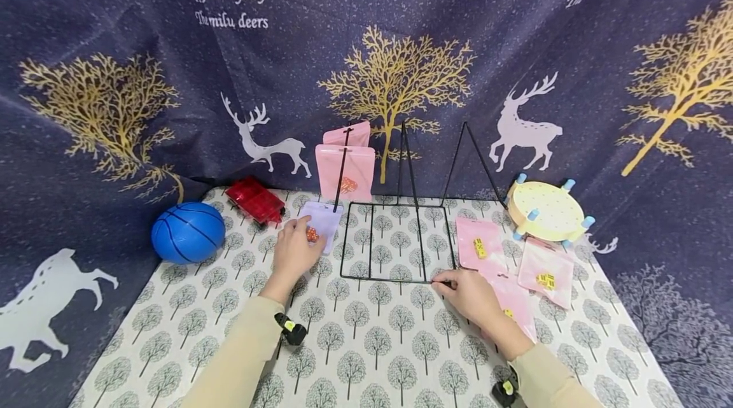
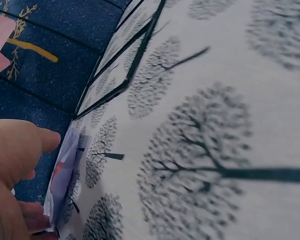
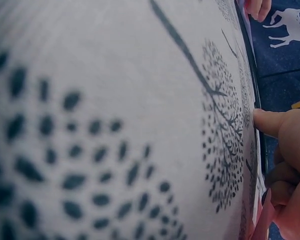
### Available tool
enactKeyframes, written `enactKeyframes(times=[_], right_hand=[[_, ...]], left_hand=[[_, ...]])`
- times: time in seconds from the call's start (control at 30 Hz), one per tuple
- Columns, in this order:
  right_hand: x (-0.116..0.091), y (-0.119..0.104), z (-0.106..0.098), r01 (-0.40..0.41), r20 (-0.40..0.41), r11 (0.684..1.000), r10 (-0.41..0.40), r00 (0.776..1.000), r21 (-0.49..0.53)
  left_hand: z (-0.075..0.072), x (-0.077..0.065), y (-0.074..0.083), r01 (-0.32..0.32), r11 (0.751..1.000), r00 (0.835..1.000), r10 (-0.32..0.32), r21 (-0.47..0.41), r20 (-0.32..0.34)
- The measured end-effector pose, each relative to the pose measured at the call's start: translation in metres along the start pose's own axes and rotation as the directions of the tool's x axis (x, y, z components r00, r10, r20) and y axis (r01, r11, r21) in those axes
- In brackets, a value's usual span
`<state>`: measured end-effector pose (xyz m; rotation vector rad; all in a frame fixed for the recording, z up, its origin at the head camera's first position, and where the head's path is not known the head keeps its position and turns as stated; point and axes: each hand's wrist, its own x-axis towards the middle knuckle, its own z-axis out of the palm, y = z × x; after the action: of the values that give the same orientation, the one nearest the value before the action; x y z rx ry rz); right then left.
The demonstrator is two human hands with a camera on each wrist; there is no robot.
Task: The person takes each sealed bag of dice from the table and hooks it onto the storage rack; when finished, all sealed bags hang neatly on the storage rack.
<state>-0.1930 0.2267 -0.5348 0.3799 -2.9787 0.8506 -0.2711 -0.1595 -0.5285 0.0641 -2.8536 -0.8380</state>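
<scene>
My left hand (image 1: 298, 249) holds a small purple pouch (image 1: 328, 220) by its sides, thumb on the right and fingers on the left. The pouch has a red print and its top edge is at the front end of a rod. That rod belongs to a black wire display rack (image 1: 383, 279). In the left wrist view the purple pouch (image 2: 65, 170) stands between thumb and fingers. My right hand (image 1: 472, 296) pinches the rack's front wire near its right corner; the thumb (image 3: 270, 122) touches the wire in the right wrist view. Pink pouches (image 1: 343, 169) hang on the rack's left rod.
Pink pouches with yellow prints (image 1: 480, 246) lie right of the rack, one partly under my right forearm. A blue ball (image 1: 188, 233) and a red packet (image 1: 256, 200) sit at the left. A yellow toy stool (image 1: 546, 209) with blue legs lies upturned at the back right.
</scene>
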Motion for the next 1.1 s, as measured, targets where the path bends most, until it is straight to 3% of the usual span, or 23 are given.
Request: enactKeyframes(times=[0.27, 0.53, 0.73, 1.1], right_hand=[[0.001, 0.001, 0.000, 0.004, -0.001, 1.000, -0.004, 1.000, 0.001], [0.003, 0.004, 0.000, 0.018, -0.002, 1.000, -0.018, 1.000, -0.007], [0.004, 0.007, 0.000, 0.021, 0.013, 0.999, -0.021, 1.000, 0.026], [0.006, 0.014, 0.001, -0.013, 0.053, 0.990, 0.006, 0.999, 0.141]], left_hand=[[-0.003, 0.013, 0.000, 0.097, 0.995, 0.993, -0.099, 0.024, 0.068], [-0.007, 0.017, -0.001, 0.135, 0.991, 0.989, -0.135, 0.005, 0.068], [-0.010, 0.018, -0.007, 0.158, 0.984, 0.985, -0.151, -0.087, 0.080], [-0.014, 0.015, -0.018, 0.224, 0.936, 0.972, -0.195, -0.273, 0.128]])
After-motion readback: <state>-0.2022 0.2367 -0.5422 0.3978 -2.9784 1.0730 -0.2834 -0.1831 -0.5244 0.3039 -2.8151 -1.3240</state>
